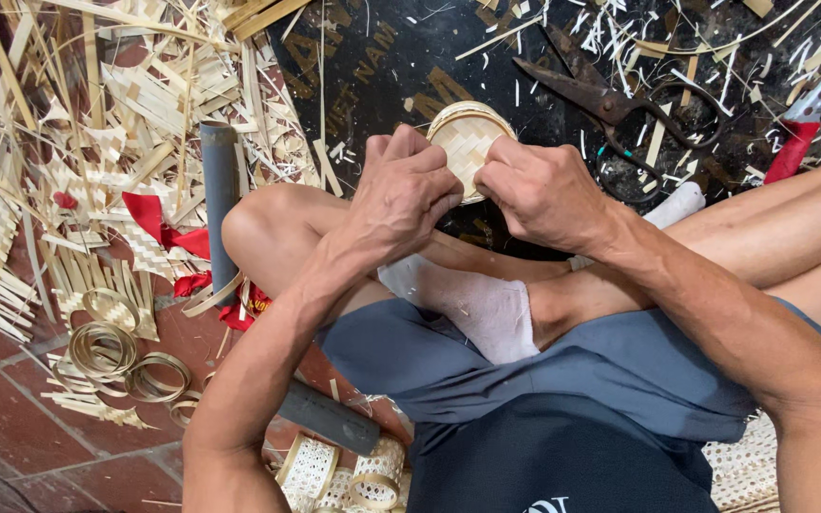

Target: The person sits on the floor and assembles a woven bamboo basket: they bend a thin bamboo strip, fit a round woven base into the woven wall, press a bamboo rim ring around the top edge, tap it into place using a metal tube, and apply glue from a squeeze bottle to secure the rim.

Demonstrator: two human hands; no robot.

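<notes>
The person sits cross-legged on the floor, and both hands close around a small round woven basket (467, 141) held just above the crossed legs and the white sock (483, 309). The left hand (403, 190) grips the basket's left edge with curled fingers, and the right hand (542, 193) pinches its right edge; neither hand is free. Judged from what shows, the basket is well along: its woven face is filled in and a bent strip rim already rings its far side, while the near part of the rim is hidden under the fingers, so whether the ring is closed all round cannot be told. The work in hand looks like fitting or pressing that rim. Beyond the basket, to its right, dark scissors (620, 104) lie untouched on a black mat (382, 66) strewn with pale offcuts. Left of the basket stands a grey tube (219, 190), with red cloth scraps (159, 223) and a heap of bamboo strips (97, 114) farther left. Well below and left of the basket, coiled strip rings (106, 347) wait unused, which suggests more pieces are still to be made, and some woven round pieces (344, 470) lie near the person's left knee.
</notes>
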